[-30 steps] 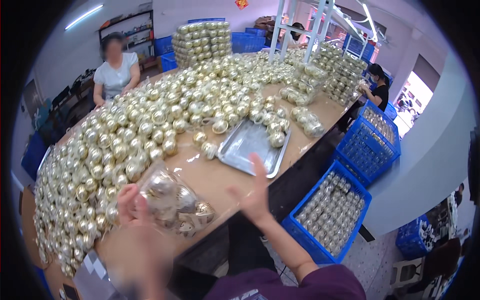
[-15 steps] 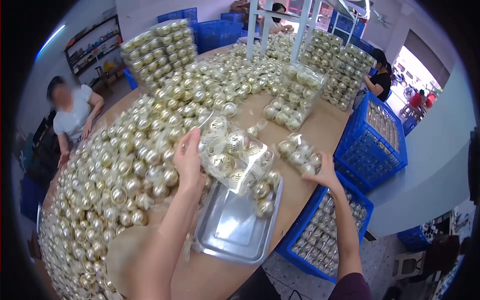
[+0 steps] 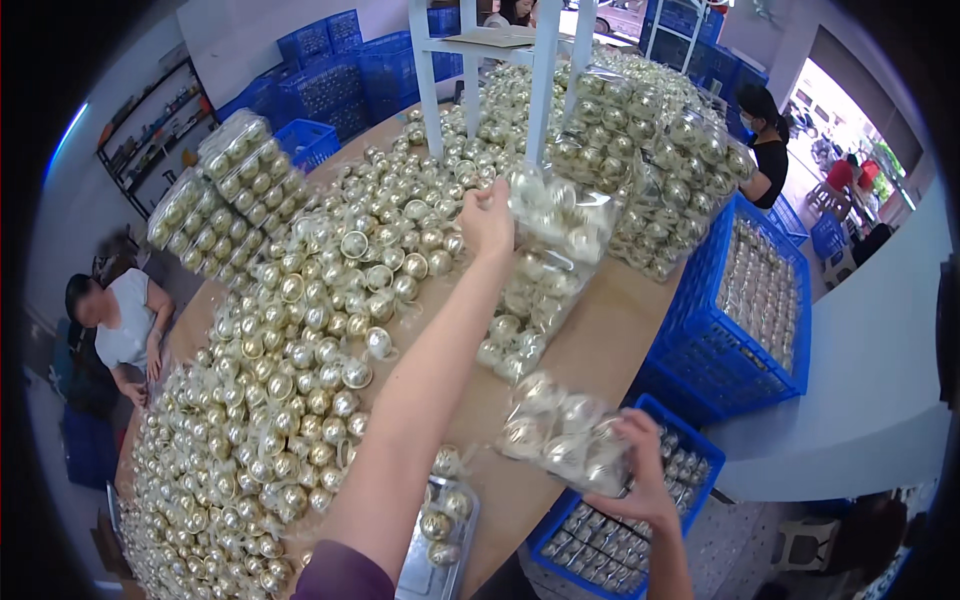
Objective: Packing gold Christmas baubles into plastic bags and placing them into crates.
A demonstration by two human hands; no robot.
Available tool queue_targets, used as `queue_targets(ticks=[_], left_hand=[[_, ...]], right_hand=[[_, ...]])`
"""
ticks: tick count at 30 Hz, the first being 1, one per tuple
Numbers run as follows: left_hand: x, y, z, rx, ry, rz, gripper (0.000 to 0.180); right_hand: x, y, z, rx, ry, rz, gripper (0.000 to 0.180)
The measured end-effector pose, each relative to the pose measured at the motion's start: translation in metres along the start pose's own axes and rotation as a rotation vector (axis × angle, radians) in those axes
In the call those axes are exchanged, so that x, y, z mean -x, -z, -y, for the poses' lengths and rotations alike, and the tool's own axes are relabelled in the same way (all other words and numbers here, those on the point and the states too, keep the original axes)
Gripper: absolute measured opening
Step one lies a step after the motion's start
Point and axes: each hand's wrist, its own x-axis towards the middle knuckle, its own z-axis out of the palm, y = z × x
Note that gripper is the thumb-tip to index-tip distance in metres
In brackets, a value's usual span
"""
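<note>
The left hand (image 3: pixel 487 218) grips a clear pack of gold baubles (image 3: pixel 562 215) far out over the desk (image 3: pixel 600 330), beside the stacked packs (image 3: pixel 650 170) to its right. The right hand (image 3: pixel 640 475) clutches another bauble pack (image 3: pixel 560 432) near, above the blue crate (image 3: pixel 690 470).

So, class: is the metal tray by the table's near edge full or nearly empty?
Nearly empty: the metal tray holds only a few gold balls; the left arm hides part of it.

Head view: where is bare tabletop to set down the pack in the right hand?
A bare brown strip of the wooden table runs between the stacked clear packs of gold balls and the blue plastic crate. Left of the left hand, loose gold balls crowd the surface.
</note>
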Motion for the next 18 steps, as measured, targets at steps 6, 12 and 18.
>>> queue_targets(ticks=[6, 12, 18], left_hand=[[-0.026, 0.017, 0.011, 0.183, 0.092, 0.364, 0.034], [0.008, 0.029, 0.002, -0.107, 0.052, 0.282, 0.057], [0.012, 0.036, 0.008, 0.502, 0.027, 0.283, 0.079]], right_hand=[[-0.165, 0.065, 0.037, -0.007, 0.204, -0.315, 0.094], [-0.255, 0.051, -0.009, 0.276, 0.148, -0.230, 0.093], [-0.264, 0.022, -0.075, -0.773, -0.049, -0.610, 0.074]])
